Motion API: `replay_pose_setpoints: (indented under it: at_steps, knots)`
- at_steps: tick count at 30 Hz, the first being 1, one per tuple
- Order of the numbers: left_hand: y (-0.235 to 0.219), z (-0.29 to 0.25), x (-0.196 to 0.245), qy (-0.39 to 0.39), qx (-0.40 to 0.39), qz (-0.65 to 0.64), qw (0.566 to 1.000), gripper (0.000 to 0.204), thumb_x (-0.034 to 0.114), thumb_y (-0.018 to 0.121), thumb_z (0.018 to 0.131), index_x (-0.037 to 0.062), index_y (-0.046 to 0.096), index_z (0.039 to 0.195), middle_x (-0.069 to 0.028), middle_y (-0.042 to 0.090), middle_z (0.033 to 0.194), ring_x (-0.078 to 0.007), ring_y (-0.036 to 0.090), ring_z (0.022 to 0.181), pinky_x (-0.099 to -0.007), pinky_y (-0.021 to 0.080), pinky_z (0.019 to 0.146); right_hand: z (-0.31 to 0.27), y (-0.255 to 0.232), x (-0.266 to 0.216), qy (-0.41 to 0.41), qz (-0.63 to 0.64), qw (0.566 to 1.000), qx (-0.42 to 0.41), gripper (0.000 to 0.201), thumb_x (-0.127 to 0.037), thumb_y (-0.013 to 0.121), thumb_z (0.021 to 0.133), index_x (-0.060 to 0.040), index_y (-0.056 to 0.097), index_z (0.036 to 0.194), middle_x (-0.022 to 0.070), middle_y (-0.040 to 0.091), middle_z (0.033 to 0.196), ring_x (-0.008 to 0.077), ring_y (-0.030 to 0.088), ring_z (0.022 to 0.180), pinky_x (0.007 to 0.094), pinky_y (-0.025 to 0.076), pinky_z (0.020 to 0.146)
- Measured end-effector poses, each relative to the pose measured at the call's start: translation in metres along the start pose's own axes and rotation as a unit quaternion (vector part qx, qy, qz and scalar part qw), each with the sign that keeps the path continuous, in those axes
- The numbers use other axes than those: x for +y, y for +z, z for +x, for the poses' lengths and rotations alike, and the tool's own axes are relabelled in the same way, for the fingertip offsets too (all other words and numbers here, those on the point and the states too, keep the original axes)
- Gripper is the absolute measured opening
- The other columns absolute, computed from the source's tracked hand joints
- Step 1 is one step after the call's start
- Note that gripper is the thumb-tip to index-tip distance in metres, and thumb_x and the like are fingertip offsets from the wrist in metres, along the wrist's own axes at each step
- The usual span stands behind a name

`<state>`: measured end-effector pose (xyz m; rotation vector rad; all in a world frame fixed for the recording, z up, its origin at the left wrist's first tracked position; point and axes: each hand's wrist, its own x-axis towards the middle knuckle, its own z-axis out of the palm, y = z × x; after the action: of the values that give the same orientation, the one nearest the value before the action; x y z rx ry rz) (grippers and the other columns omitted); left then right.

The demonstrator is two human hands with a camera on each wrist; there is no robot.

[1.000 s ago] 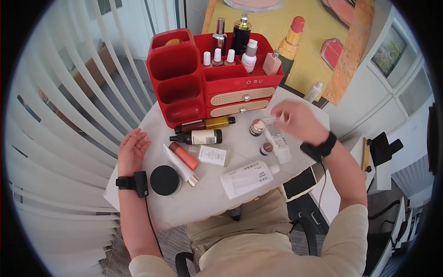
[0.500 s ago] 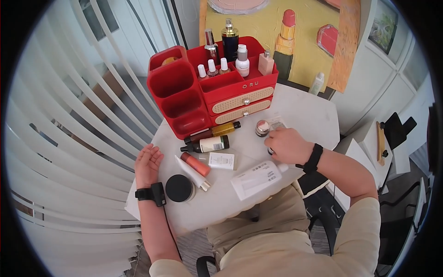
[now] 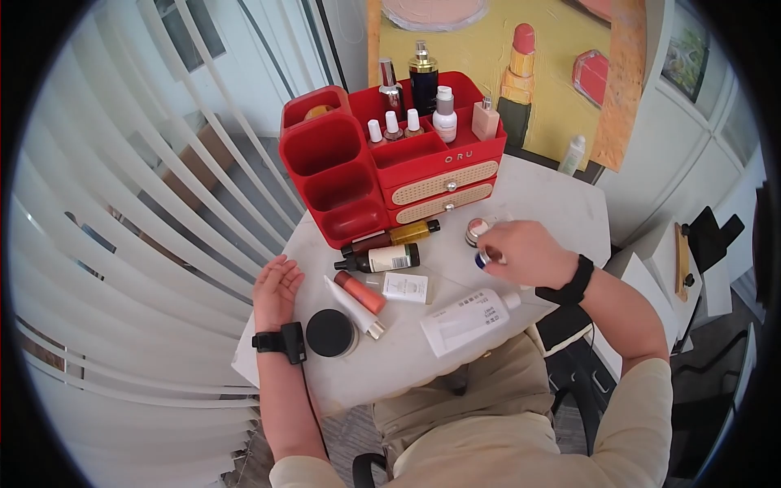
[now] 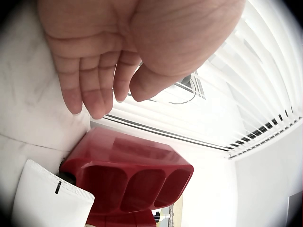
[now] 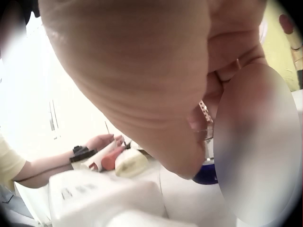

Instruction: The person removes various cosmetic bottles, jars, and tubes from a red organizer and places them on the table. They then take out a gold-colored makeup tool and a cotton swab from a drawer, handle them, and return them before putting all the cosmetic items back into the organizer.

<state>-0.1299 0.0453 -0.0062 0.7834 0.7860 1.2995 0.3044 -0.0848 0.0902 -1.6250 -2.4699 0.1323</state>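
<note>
In the head view my right hand [image 3: 533,254] pinches a small jar [image 3: 481,261] with a dark blue part, above the right side of the table. The right wrist view shows the jar's blue part [image 5: 206,176] below the thumb; fingers hide most of the rest. Just behind it stands another small jar [image 3: 475,231] with a pinkish lid. A white pump-free bottle [image 3: 468,319] lies nearer the body. My left hand [image 3: 278,286] lies palm up at the table's left edge, holding nothing, fingers loosely bent, beside a white tube [image 3: 352,306] and a black-lidded jar [image 3: 331,333].
A red organizer [image 3: 382,175] with drawers, bottles and nail polishes stands at the back. Before it lie a yellow-brown bottle [image 3: 411,233], a dark dropper bottle [image 3: 392,258], an orange tube [image 3: 359,292] and a flat white-labelled bottle [image 3: 406,287]. A small bottle [image 3: 573,154] stands back right.
My right hand came down over the small jar, closed its fingers on it and tilted it. The left hand keeps its place on the table. The head view has shifted.
</note>
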Motion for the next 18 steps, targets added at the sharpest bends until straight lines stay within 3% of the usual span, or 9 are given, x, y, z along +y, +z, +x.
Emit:
replay_pose_setpoints:
  at_steps: [2, 3, 5, 6, 8, 11, 14, 18]
  knots:
    - [0.001, -0.001, 0.000, -0.001, -0.003, -0.004, 1.000, 0.023, 0.009, 0.050, 0.098, -0.0033, 0.056, 0.117, -0.0142, 0.067, 0.102, -0.0225, 0.067, 0.088, -0.0355, 0.057, 0.085, 0.009, -0.022, -0.012, 0.024, 0.173, 0.977, 0.124, 0.027, -0.009, 0.072, 0.076, -0.0052, 0.066, 0.102, 0.0082, 0.061, 0.079, 0.0218, 0.063, 0.074, 0.0316, 0.052, 0.068]
    - [0.001, -0.001, 0.001, -0.001, -0.008, -0.007, 1.000, 0.023, 0.010, 0.050, 0.099, -0.0033, 0.056, 0.117, -0.0142, 0.067, 0.102, -0.0225, 0.067, 0.088, -0.0356, 0.057, 0.084, 0.015, -0.030, -0.016, 0.023, 0.172, 0.977, 0.124, 0.027, -0.009, 0.072, 0.076, -0.0052, 0.066, 0.102, 0.0082, 0.061, 0.079, 0.0218, 0.063, 0.074, 0.0316, 0.052, 0.068]
    - [0.001, 0.000, 0.001, 0.001, -0.008, -0.006, 1.000, 0.023, 0.010, 0.050, 0.099, -0.0034, 0.056, 0.117, -0.0143, 0.067, 0.102, -0.0225, 0.067, 0.088, -0.0358, 0.057, 0.084, 0.030, -0.043, -0.024, 0.073, 0.273, 0.934, 0.218, 0.033, -0.006, 0.071, 0.080, -0.0046, 0.064, 0.113, 0.0074, 0.060, 0.083, 0.0168, 0.061, 0.076, 0.0273, 0.051, 0.070]
    - [0.001, 0.000, 0.000, 0.001, -0.008, -0.004, 1.000, 0.023, 0.010, 0.050, 0.099, -0.0034, 0.056, 0.117, -0.0143, 0.067, 0.102, -0.0225, 0.067, 0.088, -0.0359, 0.057, 0.084, 0.042, -0.046, -0.025, 0.072, 0.272, 0.934, 0.219, 0.033, -0.006, 0.071, 0.080, -0.0046, 0.064, 0.113, 0.0074, 0.060, 0.083, 0.0168, 0.061, 0.076, 0.0273, 0.051, 0.070]
    - [-0.001, 0.001, -0.001, 0.002, -0.011, -0.005, 1.000, 0.023, 0.009, 0.050, 0.099, -0.0034, 0.056, 0.116, -0.0144, 0.067, 0.102, -0.0225, 0.067, 0.088, -0.0360, 0.057, 0.084, 0.067, -0.050, -0.026, 0.032, 0.254, 0.919, 0.301, 0.034, -0.007, 0.069, 0.081, -0.0026, 0.063, 0.114, 0.0102, 0.063, 0.093, 0.0214, 0.064, 0.079, 0.0320, 0.052, 0.072]
    - [-0.004, 0.002, -0.002, 0.003, -0.011, -0.006, 1.000, 0.022, 0.009, 0.050, 0.098, -0.0034, 0.057, 0.116, -0.0147, 0.067, 0.101, -0.0223, 0.067, 0.087, -0.0361, 0.057, 0.084, 0.107, -0.050, -0.031, -0.022, 0.215, 0.914, 0.342, 0.034, -0.007, 0.068, 0.081, -0.0029, 0.061, 0.115, 0.0108, 0.062, 0.096, 0.0236, 0.064, 0.080, 0.0341, 0.052, 0.072]
    - [-0.004, 0.002, -0.002, 0.004, -0.004, -0.006, 1.000, 0.022, 0.008, 0.051, 0.097, -0.0032, 0.057, 0.115, -0.0147, 0.067, 0.101, -0.0220, 0.067, 0.087, -0.0360, 0.057, 0.083, 0.140, -0.047, -0.037, -0.025, 0.147, 0.924, 0.352, 0.032, -0.008, 0.067, 0.082, -0.0041, 0.061, 0.113, 0.0112, 0.061, 0.092, 0.0273, 0.064, 0.082, 0.0375, 0.052, 0.073]
    - [-0.002, 0.002, -0.001, -0.004, 0.001, -0.005, 1.000, 0.022, 0.008, 0.053, 0.096, -0.0027, 0.057, 0.115, -0.0140, 0.067, 0.101, -0.0213, 0.067, 0.087, -0.0351, 0.057, 0.083, 0.159, -0.048, -0.041, -0.003, 0.062, 0.958, 0.280, 0.028, -0.017, 0.069, 0.082, -0.0065, 0.061, 0.107, 0.0118, 0.061, 0.090, 0.0309, 0.064, 0.084, 0.0426, 0.052, 0.074]
